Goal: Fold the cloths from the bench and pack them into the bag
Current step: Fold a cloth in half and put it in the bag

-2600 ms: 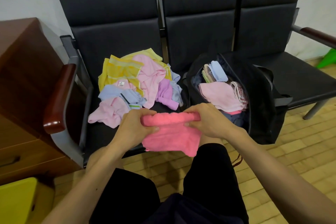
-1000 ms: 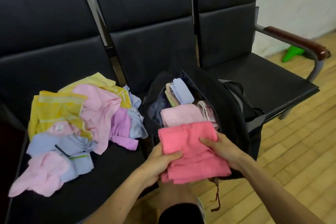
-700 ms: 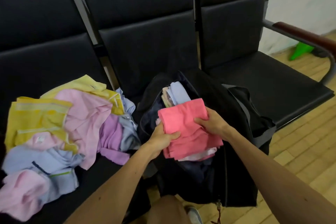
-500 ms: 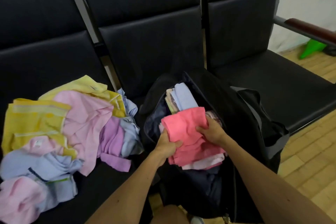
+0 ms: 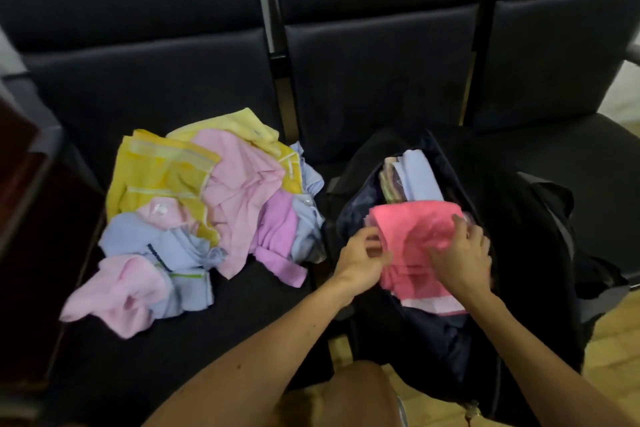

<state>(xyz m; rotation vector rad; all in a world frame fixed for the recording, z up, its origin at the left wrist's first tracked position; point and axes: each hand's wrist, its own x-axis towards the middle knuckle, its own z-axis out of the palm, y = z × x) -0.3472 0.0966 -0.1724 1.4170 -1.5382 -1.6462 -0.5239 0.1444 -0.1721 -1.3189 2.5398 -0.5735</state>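
Two hands reach into the open bag (image 5: 519, 253). The left hand (image 5: 360, 260) pinches the left edge of the folded pink cloth (image 5: 415, 229) with curled fingers. The right hand (image 5: 464, 256) presses on the cloth with spread fingers. Loose cloths (image 5: 207, 204) lie on the worktop (image 5: 242, 322), left of the left fingers.

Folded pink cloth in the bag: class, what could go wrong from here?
The folded pink cloth lies on top of the packed stack in the bag. Once the left hand and right hand lift off, its loose layers could spring open. The bag's front seems to overhang the bench seat, so a hard push down might tip it toward the floor.
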